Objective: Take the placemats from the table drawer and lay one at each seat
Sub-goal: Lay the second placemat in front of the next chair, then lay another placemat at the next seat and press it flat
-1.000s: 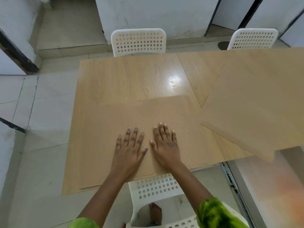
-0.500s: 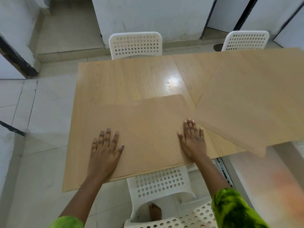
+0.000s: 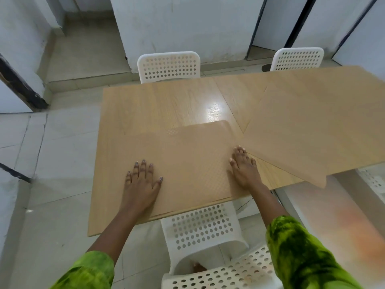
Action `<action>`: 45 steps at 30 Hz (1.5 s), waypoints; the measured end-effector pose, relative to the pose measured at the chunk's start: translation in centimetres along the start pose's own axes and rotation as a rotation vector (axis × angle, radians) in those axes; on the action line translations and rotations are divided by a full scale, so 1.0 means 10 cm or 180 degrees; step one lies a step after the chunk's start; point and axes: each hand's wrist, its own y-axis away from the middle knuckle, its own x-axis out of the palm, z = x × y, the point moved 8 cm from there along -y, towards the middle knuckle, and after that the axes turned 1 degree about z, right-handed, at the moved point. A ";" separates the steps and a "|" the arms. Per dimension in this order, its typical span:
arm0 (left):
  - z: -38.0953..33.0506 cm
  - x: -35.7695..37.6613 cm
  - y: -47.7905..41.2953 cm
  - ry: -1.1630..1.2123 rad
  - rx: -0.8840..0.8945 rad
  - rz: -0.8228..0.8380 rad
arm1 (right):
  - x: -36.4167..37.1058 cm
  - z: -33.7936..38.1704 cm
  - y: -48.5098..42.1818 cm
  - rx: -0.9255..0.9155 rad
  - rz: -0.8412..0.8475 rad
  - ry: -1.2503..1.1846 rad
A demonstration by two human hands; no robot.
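A tan textured placemat (image 3: pixel 187 155) lies flat on the near side of the light wooden table (image 3: pixel 158 105), in front of the near white chair (image 3: pixel 200 226). My left hand (image 3: pixel 141 182) presses flat on its left part with fingers spread. At the mat's right edge my right hand (image 3: pixel 244 170) lies flat, fingertips close to a second, larger-looking tan placemat (image 3: pixel 312 126). That one sits skewed on the right half of the table, its near corner hanging past the table edge.
Two white perforated chairs (image 3: pixel 168 65) (image 3: pixel 298 59) stand at the far side of the table. Another white chair (image 3: pixel 373 180) shows partly at the right. A pale tiled floor (image 3: pixel 52 163) lies to the left, and white walls stand behind.
Both hands started together at the middle of the near placemat and slid apart across it, the left leftward, the right to the mat's right edge.
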 end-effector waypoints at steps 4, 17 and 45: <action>-0.56 -0.13 -0.11 0.0088 0.0215 0.0088 | -0.36 -0.36 0.05 0.0332 -0.0403 -0.0230; -3.13 -0.11 -0.84 0.0445 0.0942 0.0363 | -0.85 -1.67 -0.05 0.0087 0.0361 0.0311; -3.60 -0.03 -1.27 0.2862 -0.0849 0.0273 | -1.11 -1.86 -0.28 -0.0218 0.0685 0.0552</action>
